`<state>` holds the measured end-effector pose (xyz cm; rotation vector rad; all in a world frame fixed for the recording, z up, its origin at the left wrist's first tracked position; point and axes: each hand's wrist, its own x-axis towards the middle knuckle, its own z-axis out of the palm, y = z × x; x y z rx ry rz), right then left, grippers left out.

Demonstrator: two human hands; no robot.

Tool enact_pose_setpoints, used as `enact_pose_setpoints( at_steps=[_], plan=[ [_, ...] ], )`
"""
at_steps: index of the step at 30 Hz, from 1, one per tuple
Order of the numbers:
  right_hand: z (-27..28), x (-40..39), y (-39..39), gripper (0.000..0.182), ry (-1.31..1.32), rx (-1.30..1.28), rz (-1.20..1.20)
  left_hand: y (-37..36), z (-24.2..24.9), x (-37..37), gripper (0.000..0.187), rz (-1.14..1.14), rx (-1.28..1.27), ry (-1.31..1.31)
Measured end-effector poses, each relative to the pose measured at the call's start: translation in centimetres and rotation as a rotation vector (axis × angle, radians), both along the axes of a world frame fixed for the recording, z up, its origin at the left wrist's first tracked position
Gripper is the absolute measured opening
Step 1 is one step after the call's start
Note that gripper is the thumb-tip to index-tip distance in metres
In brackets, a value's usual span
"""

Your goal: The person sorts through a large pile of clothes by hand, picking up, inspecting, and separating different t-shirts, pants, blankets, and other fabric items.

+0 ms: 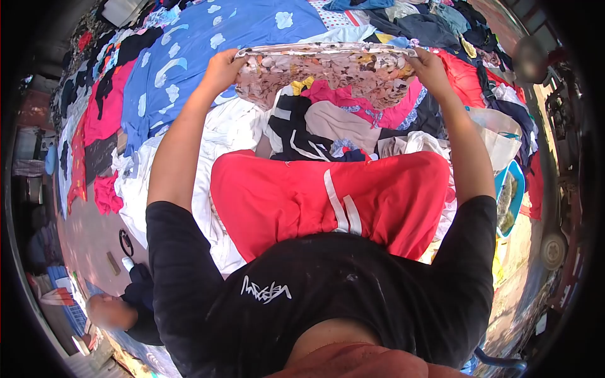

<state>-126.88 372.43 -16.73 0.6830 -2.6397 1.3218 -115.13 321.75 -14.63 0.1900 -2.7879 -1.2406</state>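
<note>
A floral garment (334, 66) in pink, brown and white is stretched wide between my two hands, its straight top edge pulled taut. My left hand (222, 69) pinches that edge at the left end, and my right hand (430, 70) grips the right end. The lower part of the fabric hangs in gathered folds. Beneath it lie a bright pink cloth (340, 94), a pale beige cloth (343, 125) and a black-and-white garment (296, 129). My crossed legs, in red trousers (271, 201), are just below.
Loose clothes surround me. A blue sheet with white clouds (214, 28) spreads ahead, with white fabric (145, 189) on the left. At right stand a whitish plastic bag (495, 135) and a blue basin (515, 183). Another person (135, 309) is at lower left.
</note>
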Motion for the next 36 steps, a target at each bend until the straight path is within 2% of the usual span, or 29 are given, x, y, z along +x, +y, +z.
enact_pose_setpoints(
  at_steps=[3,10,15,20,23,24,26,27,29,30,31,32,33,34,36],
  plan=[
    [-0.4,-0.9,0.3,0.02,-0.15,-0.138,-0.015,0.9,1.3,0.4,0.027,0.015,0.067,-0.023],
    [-0.3,-1.1,0.1,0.03,-0.256,-0.304,-0.098,2.2,2.0,-0.6,0.034,0.045,0.161,0.003],
    [-0.3,0.1,-0.8,0.034,-0.301,-0.276,-0.203,2.5,0.4,-1.7,0.037,0.068,0.097,0.008],
    [-2.9,-1.2,-1.1,0.033,-0.394,-0.371,-0.277,2.0,-2.7,-3.2,0.038,0.064,0.077,0.066],
    [-2.5,0.3,-2.3,0.034,-0.381,-0.406,-0.348,3.2,-3.9,-3.2,0.037,0.092,0.119,0.091],
    [-3.0,0.3,-2.2,0.033,-0.376,-0.346,-0.345,3.8,-4.0,-3.1,0.037,0.123,0.138,0.079],
    [-2.7,2.6,-3.6,0.031,-0.46,-0.451,-0.27,5.8,-4.2,-2.5,0.038,0.181,0.177,0.054],
    [-2.4,3.7,-4.7,0.03,-0.504,-0.505,-0.235,8.5,-4.7,-1.5,0.039,0.188,0.043,0.192],
    [-3.9,5.7,-6.6,0.03,-0.608,-0.634,-0.167,13.9,-5.1,0.9,0.036,0.125,0.248,0.252],
    [-4.4,7.0,-7.8,0.03,-0.663,-0.702,-0.101,17.1,-3.8,2.9,0.035,0.071,0.251,0.221],
    [-4.9,8.3,-8.9,0.03,-0.72,-0.764,-0.03,18.8,-6.8,3.1,0.032,-0.045,0.192,0.296],
    [-5.9,9.3,-9.6,0.029,-0.776,-0.844,0.025,21.1,-5.8,4.6,0.024,-0.18,0.042,0.386],
    [-6.5,10.3,-10.3,0.028,-0.833,-0.922,0.083,23.3,-6.4,5.8,0.017,-0.24,0.048,0.405],
    [-4.1,11.8,-10.6,0.023,-0.876,-0.859,0.02,25.1,-6.6,7.1,0.017,-0.254,0.14,0.388],
    [-7.2,12.2,-10.0,0.021,-0.926,-0.941,0.112,26.8,-8.8,7.5,0.021,-0.365,0.027,0.365]
  ],
)
